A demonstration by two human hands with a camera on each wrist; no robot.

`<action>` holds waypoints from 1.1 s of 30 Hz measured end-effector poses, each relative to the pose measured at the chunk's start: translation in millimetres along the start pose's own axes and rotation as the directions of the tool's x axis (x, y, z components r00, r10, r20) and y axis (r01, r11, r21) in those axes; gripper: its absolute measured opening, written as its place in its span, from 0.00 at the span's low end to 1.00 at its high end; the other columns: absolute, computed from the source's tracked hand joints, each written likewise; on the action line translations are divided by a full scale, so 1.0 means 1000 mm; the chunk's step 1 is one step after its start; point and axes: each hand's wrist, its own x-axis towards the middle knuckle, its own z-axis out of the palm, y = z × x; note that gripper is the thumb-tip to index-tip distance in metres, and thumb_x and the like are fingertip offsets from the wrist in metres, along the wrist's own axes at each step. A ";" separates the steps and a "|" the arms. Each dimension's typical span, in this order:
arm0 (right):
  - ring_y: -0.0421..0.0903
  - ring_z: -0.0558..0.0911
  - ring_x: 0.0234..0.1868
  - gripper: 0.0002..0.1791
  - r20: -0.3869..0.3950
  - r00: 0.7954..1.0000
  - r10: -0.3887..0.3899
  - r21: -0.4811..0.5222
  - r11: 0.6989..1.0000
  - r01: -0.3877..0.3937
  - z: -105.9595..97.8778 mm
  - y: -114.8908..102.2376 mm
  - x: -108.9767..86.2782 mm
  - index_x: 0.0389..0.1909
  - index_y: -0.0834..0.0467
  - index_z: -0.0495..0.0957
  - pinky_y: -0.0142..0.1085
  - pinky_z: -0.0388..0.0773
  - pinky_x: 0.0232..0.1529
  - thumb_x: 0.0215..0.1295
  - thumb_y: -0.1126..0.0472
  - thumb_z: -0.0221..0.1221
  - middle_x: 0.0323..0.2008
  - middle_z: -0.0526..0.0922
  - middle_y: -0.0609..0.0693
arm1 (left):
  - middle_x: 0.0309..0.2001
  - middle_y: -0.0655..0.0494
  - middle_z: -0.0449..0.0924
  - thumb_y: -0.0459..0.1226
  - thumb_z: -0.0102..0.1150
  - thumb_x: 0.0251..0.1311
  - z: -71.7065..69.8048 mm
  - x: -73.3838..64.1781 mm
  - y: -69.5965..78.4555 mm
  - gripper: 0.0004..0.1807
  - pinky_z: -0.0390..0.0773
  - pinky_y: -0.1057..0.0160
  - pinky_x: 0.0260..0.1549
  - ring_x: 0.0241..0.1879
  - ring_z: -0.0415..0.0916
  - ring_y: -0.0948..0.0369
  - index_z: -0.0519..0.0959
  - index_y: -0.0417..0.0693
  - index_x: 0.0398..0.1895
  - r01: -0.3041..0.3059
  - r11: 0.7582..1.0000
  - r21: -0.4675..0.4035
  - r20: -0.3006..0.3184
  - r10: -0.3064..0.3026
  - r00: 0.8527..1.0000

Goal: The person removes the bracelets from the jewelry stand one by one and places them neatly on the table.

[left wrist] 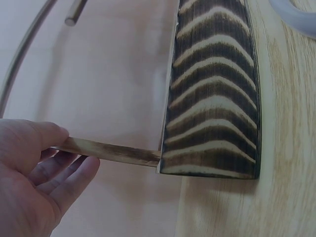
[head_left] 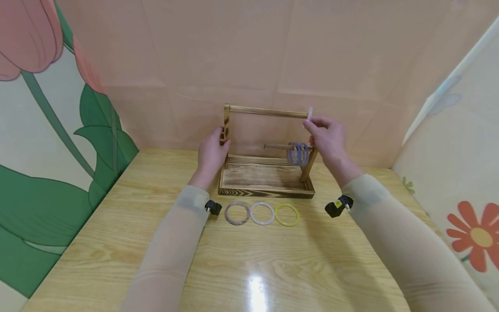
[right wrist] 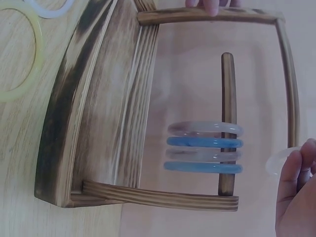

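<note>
A wooden bangle stand has a tray base, an upper rod and a shorter lower rod. My left hand grips the stand's left post, thumb on one side and fingers on the other. At the right end of the upper rod, my right hand pinches a pale translucent bangle; the rod's tip meets the bangle in the head view. Several blue and pale bangles hang on the lower rod near its right post.
In front of the tray, a mauve bangle, a white bangle and a yellow bangle lie in a row on the wooden table. A pink backdrop rises behind, with flower-printed panels at both sides.
</note>
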 end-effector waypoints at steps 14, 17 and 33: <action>0.35 0.78 0.27 0.22 -0.018 1.000 -0.003 0.003 1.000 0.003 -0.013 0.003 -0.002 0.61 0.60 0.85 0.29 0.84 0.34 0.79 0.48 0.69 0.50 0.80 0.46 | 0.69 0.38 0.82 0.41 0.65 0.81 0.000 0.001 0.003 0.30 0.82 0.43 0.63 0.63 0.83 0.40 0.73 0.39 0.79 0.011 1.000 0.021 0.011 -0.011 1.000; 0.35 0.78 0.27 0.22 -0.022 1.000 0.002 0.005 1.000 -0.002 -0.016 0.003 -0.003 0.61 0.60 0.85 0.30 0.84 0.35 0.78 0.48 0.69 0.50 0.81 0.47 | 0.69 0.38 0.82 0.41 0.65 0.81 0.001 0.002 0.002 0.30 0.82 0.43 0.63 0.63 0.83 0.40 0.73 0.39 0.79 0.010 1.000 0.020 0.012 -0.011 1.000; 0.35 0.78 0.25 0.22 -0.033 0.999 -0.004 0.014 1.000 0.004 -0.033 0.007 -0.006 0.61 0.60 0.86 0.28 0.82 0.32 0.78 0.49 0.69 0.47 0.82 0.46 | 0.67 0.38 0.83 0.41 0.65 0.81 0.001 0.001 0.003 0.29 0.83 0.42 0.61 0.61 0.84 0.40 0.74 0.38 0.77 -0.006 1.000 0.020 0.003 0.006 1.000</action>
